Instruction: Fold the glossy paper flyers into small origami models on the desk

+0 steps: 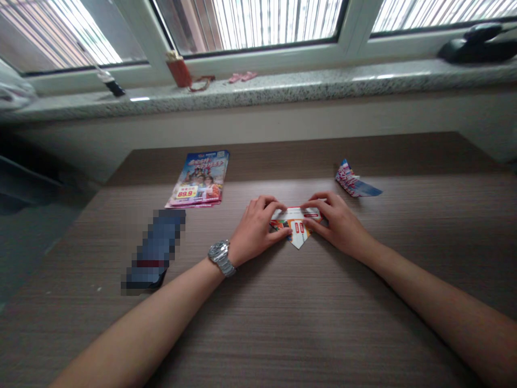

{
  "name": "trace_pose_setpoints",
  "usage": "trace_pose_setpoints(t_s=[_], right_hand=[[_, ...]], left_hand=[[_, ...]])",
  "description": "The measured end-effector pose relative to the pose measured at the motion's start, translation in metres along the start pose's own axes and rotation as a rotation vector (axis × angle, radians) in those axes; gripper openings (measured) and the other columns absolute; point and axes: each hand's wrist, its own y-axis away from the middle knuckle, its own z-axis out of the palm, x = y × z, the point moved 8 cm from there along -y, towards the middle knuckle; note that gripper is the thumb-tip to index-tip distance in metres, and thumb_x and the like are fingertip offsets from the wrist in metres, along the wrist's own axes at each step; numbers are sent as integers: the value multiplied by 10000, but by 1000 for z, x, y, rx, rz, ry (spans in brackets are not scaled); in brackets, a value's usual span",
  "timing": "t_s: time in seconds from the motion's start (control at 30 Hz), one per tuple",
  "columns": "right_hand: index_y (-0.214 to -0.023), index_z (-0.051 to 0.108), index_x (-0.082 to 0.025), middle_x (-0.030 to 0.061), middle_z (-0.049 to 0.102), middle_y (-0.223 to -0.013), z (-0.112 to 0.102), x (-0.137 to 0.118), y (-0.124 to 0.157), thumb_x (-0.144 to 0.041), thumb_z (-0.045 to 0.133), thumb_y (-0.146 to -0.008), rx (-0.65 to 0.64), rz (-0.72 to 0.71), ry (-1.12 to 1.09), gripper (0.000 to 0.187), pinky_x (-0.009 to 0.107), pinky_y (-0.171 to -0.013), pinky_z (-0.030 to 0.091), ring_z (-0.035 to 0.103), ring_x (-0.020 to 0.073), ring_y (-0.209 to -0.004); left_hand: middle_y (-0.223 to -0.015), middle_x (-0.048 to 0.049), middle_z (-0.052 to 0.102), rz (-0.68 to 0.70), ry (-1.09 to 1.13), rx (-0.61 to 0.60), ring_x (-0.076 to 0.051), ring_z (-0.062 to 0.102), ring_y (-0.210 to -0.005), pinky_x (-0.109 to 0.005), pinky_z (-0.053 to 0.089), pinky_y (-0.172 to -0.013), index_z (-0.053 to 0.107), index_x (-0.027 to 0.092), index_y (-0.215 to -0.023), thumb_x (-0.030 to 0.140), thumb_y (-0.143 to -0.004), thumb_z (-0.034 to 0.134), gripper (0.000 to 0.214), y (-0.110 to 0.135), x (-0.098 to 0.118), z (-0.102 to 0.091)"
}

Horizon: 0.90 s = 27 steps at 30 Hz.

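Observation:
A folded paper flyer (298, 237) lies on the wooden table, its lower end coming to a point toward me. White, orange and red print shows on it. My left hand (258, 223), with a metal watch (221, 257) on the wrist, grips the paper's left side between thumb and fingers. On the right side my right hand (333, 218) does the same, fingertips on the top strip and thumb lower down. Fingers cover both side corners of the paper. Beyond my right hand sits a second folded paper piece (355, 182), blue and pink.
A stack of printed flyers (202, 178) lies at the back left of the table (262, 334). Nearer me is a dark, pixelated flat object (155, 250). Behind the table, the granite windowsill (291, 86) carries a red box (179, 71), pink items (242, 77) and a black device (476, 46).

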Motion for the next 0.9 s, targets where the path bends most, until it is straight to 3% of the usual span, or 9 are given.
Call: trace_pose_setpoints(t_s=[0.23, 0.5, 0.67, 0.9], right_hand=[[-1199, 643, -253, 118, 557, -1200, 1, 0, 0, -329, 637, -928, -7, -9, -1, 282, 478, -936, 513, 582, 278, -1046], [-1183, 637, -244, 124, 547, -1219, 4, 4, -1, -320, 642, -919, -22, -4, 4, 275, 498, -974, 499, 571, 300, -1114], [-1180, 625, -248, 119, 545, -1211, 2, 1, -2, -312, 633, -925, -23, -1, 4, 263, 497, -980, 496, 565, 298, -1123], [-1164, 627, -227, 126, 554, -1197, 0, -2, -2, -307, 630, -931, -18, -4, -16, 246, 492, -985, 486, 566, 295, -1123]], left_hand=[[-1297, -95, 520, 13, -12, 11, -280, 483, -1208, -458, 426, -1056, 568, 242, -1280, 415, -864, 728, 478, 0, 0, 0], [-1293, -85, 531, 5, 22, 20, -281, 489, -1207, -467, 427, -1055, 596, 246, -1203, 409, -839, 756, 430, -1, -3, 1], [-1337, -98, 513, 18, 3, 22, -286, 476, -1237, -466, 423, -1073, 527, 251, -1353, 404, -849, 745, 570, 0, -2, 1], [-1360, -95, 508, 16, -9, 4, -281, 469, -1264, -465, 412, -1096, 575, 262, -1323, 418, -869, 725, 503, 1, -1, 1]])
